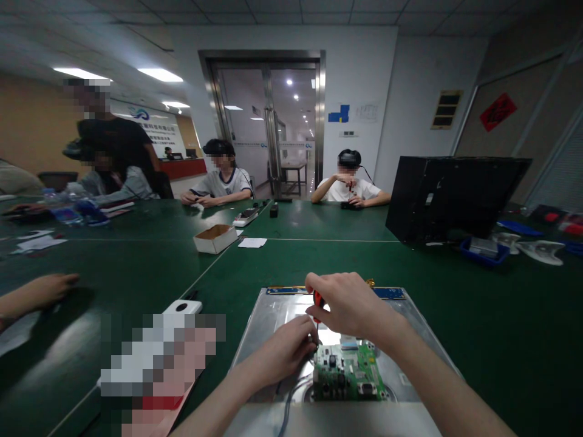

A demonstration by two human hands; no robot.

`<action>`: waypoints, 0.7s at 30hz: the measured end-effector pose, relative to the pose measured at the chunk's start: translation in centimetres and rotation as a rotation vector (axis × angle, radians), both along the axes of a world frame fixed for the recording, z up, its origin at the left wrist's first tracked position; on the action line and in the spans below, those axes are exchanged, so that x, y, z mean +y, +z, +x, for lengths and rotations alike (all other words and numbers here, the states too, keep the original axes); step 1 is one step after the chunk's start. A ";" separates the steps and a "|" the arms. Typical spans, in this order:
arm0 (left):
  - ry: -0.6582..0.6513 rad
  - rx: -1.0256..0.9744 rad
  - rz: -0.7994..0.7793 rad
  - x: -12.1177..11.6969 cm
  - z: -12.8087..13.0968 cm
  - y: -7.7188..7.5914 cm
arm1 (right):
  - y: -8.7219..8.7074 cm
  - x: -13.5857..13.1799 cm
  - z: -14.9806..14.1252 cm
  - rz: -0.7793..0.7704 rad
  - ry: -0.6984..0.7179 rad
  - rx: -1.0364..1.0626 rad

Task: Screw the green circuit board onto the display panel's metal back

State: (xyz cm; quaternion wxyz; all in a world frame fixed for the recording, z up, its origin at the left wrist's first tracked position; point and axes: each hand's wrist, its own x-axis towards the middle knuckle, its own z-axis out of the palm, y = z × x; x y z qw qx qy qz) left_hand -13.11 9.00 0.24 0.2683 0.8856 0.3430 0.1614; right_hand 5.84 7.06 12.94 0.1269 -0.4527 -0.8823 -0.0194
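My right hand point(350, 303) is closed around the handle of a red and black screwdriver point(318, 298), which stands nearly upright. Its thin shaft points down at the upper left corner of a green circuit board point(348, 371). Close by the shaft's lower end, my left hand point(291, 345) has its fingers pressed together; whatever they pinch is hidden. The board lies on a flat silver metal panel point(255, 325) with a narrow blue circuit strip point(286, 291) along its far edge. A grey cable point(286, 406) runs from beside the board toward me.
On the green table point(346, 258), a white power strip point(175, 315) lies left of the panel. Farther off are an open white box point(214, 240), a black monitor point(455, 197) and a blue tray point(485, 250). Another person's hand point(39, 294) rests at left; people sit opposite.
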 end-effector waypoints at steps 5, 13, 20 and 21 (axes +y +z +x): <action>-0.001 0.002 0.002 -0.3 -0.1 0.4 | 0.2 0.0 0.1 0.003 0.001 0.000; -0.001 0.003 0.005 -0.5 0.0 0.9 | 0.3 0.1 0.8 0.003 0.002 0.053; 0.005 -0.012 0.007 -0.7 0.1 1.2 | 0.3 0.2 1.0 0.005 0.000 0.054; 0.007 -0.012 0.007 -0.8 0.1 1.3 | 0.3 0.2 1.0 0.008 0.001 0.056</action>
